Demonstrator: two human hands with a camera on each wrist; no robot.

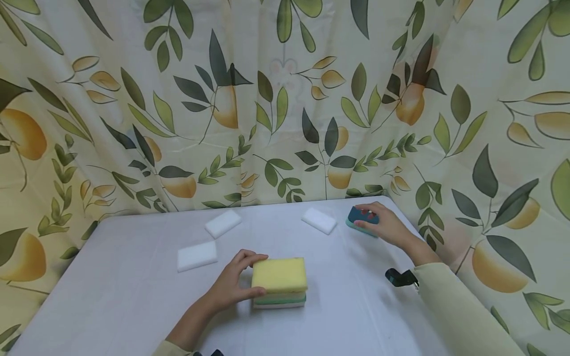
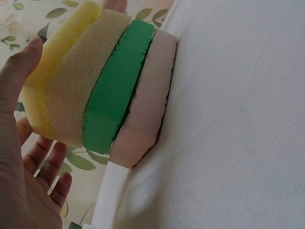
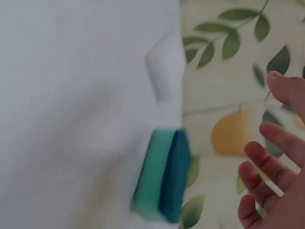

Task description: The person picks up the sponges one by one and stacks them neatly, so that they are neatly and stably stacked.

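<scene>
My left hand (image 1: 231,282) is at the left side of a stack of sponges, thumb at the near edge and fingertips at the far corner of its yellow top sponge (image 1: 279,274). In the left wrist view, a beige foam layer (image 2: 88,71) lies under the yellow, then a green sponge (image 2: 116,90) and a pale pinkish one (image 2: 147,95) on the cloth. At the back right, my right hand (image 1: 383,225) reaches over a blue-and-teal sponge (image 1: 361,215). The right wrist view shows that sponge (image 3: 162,176) apart from the spread fingers (image 3: 271,167).
Two white sponge blocks (image 1: 222,223) (image 1: 197,256) lie left of the stack. Another white block (image 1: 319,220) lies at the back, left of the blue-and-teal sponge. A white cloth covers the table (image 1: 133,277). A leaf-and-fruit patterned curtain (image 1: 285,123) hangs behind it.
</scene>
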